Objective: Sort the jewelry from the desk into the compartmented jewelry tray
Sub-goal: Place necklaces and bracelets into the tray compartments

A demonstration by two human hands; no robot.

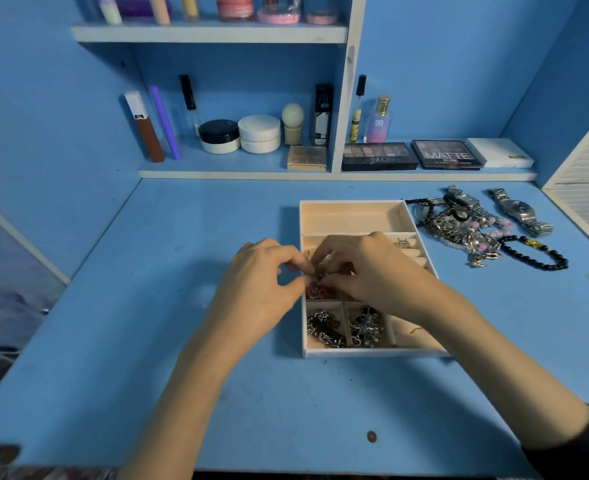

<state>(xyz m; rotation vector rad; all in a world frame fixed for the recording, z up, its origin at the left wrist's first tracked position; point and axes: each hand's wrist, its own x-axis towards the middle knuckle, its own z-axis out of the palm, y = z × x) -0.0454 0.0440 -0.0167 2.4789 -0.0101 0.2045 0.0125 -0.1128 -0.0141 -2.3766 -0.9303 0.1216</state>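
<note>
A cream compartmented jewelry tray (352,216) lies on the blue desk. My left hand (262,282) and my right hand (365,268) meet over its middle left compartment, both pinching a small reddish and silver jewelry piece (320,282). Dark chain pieces (324,329) fill the two front left compartments. A silver ring (403,242) sits in the ring rolls at the right. The tray's back compartment holds nothing. Right of the tray lies a tangled jewelry pile (459,226), a silver watch (520,211) and a black bead bracelet (535,254).
Behind the tray a low shelf carries cosmetic jars (241,135), tubes, a perfume bottle (378,121) and eyeshadow palettes (412,155). A white slatted panel (584,181) borders the desk at the right. A small brown spot (371,436) marks the near desk.
</note>
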